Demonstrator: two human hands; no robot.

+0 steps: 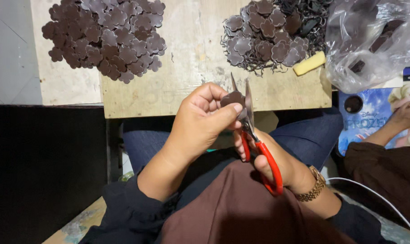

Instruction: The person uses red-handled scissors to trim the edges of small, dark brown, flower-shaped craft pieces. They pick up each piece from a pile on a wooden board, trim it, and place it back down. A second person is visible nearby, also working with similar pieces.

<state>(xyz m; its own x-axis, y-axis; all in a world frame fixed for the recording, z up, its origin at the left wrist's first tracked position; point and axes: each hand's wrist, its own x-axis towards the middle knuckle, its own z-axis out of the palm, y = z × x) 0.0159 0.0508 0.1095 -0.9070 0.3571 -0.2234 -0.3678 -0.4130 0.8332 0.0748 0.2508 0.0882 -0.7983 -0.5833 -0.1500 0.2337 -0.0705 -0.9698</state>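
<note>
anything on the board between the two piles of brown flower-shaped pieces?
Head view: only bare wooden board between the left pile of brown flower-shaped pieces and the right pile.

A board (191,54) lies in front of the person. One pile of flower shapes (105,36) sits on its far left part. Another pile (268,36) sits on its far right part, with a small block (309,63) beside it. A plastic bag (372,40) lies to the right of the board. The left hand (200,122) and right hand (270,158) are near the board's close edge, with the scissors (252,131) between them.

Dark sleeves (123,205) pushed up the forearms, a brown top (232,212), blue trousers (313,140) — and a gold-coloured wristwatch (314,185).
</note>
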